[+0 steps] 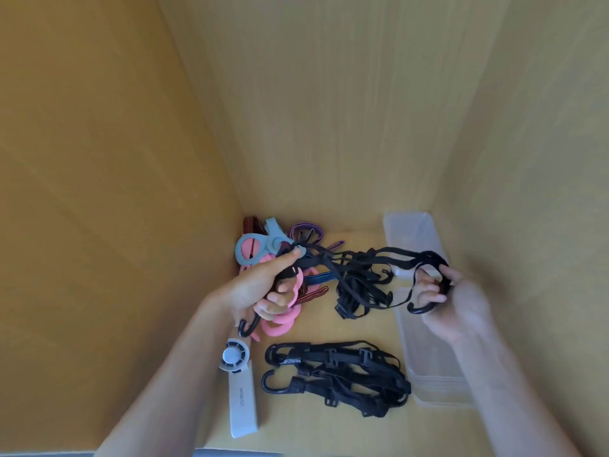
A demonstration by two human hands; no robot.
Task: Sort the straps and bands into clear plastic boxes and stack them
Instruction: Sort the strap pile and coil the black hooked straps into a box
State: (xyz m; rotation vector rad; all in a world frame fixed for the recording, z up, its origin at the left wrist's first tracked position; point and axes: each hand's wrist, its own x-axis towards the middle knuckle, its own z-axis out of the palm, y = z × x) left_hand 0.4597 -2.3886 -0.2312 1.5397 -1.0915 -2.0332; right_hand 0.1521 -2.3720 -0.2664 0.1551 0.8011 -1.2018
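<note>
Left hand (270, 288), right hand (458, 301) both grip black hooked strap (395, 249), stretched 9-to-3 o'clock. Risk: dangling tangle snags, hook catches pink bands (280, 328), drags them along.

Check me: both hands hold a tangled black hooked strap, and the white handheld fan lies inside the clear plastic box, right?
No. The head view shows the white handheld fan on the wooden surface, outside the clear plastic box. Left hand and right hand do hold the black hooked strap.

white MINISO handheld fan (242, 390) | lies flat on yellow wooden floor (329, 433) | yellow wooden walls (99, 127) on three sides
</note>
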